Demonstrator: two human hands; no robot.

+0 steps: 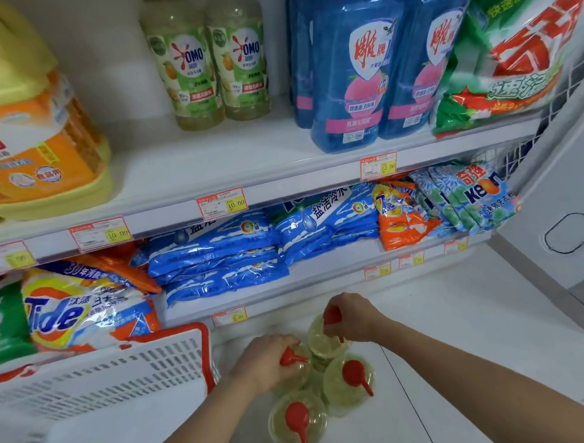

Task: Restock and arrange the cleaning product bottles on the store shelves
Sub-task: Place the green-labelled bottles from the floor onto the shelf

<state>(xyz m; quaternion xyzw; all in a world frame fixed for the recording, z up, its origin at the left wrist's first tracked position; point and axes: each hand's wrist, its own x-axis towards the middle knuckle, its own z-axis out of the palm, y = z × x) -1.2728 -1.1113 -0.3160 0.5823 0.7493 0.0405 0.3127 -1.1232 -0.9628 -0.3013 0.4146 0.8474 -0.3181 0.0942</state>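
White shop shelves (247, 156) run along the wall above a white tiled floor (456, 331). On the floor, just in front of the lowest shelf, four floor bottles (350, 396) of pale yellow-green liquid stand upright in a tight cluster. They are seen from above, so their labels cannot be read. The near bottle (296, 422) and the right bottle (344, 383) stand free with their red caps showing. The left bottle (299, 371) is largely hidden under the left hand (266, 359), whose fingers curl round its red cap; only the spout pokes out. The right hand (351, 316) reaches further in, with its fingers closed round the cap of the far bottle (322, 340). Both forearms are cut off at the bottom edge. A white basket (123, 372) with a red rim sits at the lower left, partly out of frame.

On the upper shelf two green-labelled bottles (190, 65) read "OMO", their tops cut off. Blue bottles (354, 71) with Chinese lettering stand to their right, and a yellow jug (28, 115) is cropped at the left edge. One price tag (222, 204) reads "10.00" and another tag (378, 165) reads "12.00"; the lower tags are too blurred to read. On the shelf below, one bag (73, 311) reads "Tide" and a blue bag (476, 193) reads "Keon".
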